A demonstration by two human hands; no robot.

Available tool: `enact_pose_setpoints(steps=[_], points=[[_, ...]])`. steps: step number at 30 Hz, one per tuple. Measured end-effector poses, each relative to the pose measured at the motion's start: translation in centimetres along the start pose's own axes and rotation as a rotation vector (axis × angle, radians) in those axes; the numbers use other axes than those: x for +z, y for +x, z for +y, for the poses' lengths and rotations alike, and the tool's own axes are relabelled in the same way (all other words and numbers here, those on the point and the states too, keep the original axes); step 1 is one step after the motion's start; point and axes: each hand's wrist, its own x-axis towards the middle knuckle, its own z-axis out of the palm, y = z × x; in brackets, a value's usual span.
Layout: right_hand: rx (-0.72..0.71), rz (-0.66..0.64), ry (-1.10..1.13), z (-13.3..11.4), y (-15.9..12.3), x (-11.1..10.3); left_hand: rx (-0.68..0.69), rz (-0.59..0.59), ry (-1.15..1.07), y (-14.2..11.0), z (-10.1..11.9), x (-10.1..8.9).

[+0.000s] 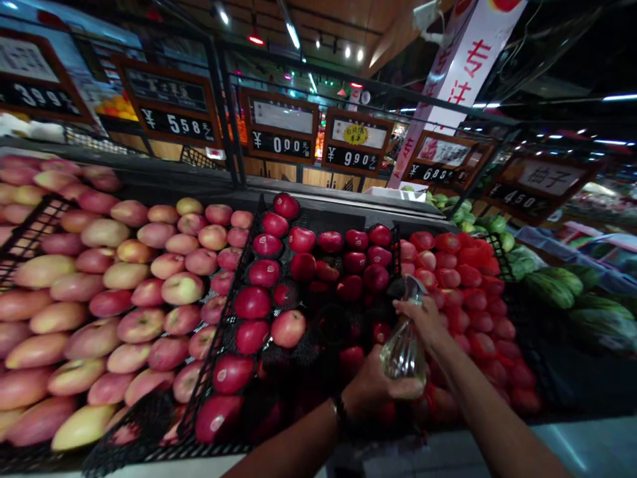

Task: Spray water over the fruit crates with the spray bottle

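A clear ridged spray bottle tilts over the right part of the dark red apples. Around its lower body wraps my left hand, closed, with a dark band at the wrist. My right hand closes on the neck just below the spray head. A black foam net lies beside the head, toward the back. Some of the apples carry small stickers, and one lighter apple sits among them. Parts of the fruit below my hands are hidden or in deep shadow.
Pinkish-yellow apples fill the left side, split off by a black crate edge. Red-wrapped round fruit lies right of my hands, with watermelons farther right. Price signs hang from a rail behind the display.
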Motion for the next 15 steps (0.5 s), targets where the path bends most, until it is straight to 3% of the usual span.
enact_pose_setpoints(steps=[3, 8, 12, 15], points=[[0.094, 0.004, -0.028, 3.3, -4.8, 0.0, -0.124, 0.054, 0.025, -3.3, -2.3, -0.1], [0.246, -0.016, -0.031, 7.1, -11.9, 1.3, -0.275, -0.114, -0.075, -8.8, -5.9, -1.1], [0.323, -0.028, -0.015, 8.2, -15.1, 3.0, -0.332, -0.032, -0.024, -12.4, -7.4, -2.3], [0.332, -0.05, -0.016, 8.4, -15.9, 4.4, -0.345, 0.023, 0.016, -14.0, -7.7, -2.8]])
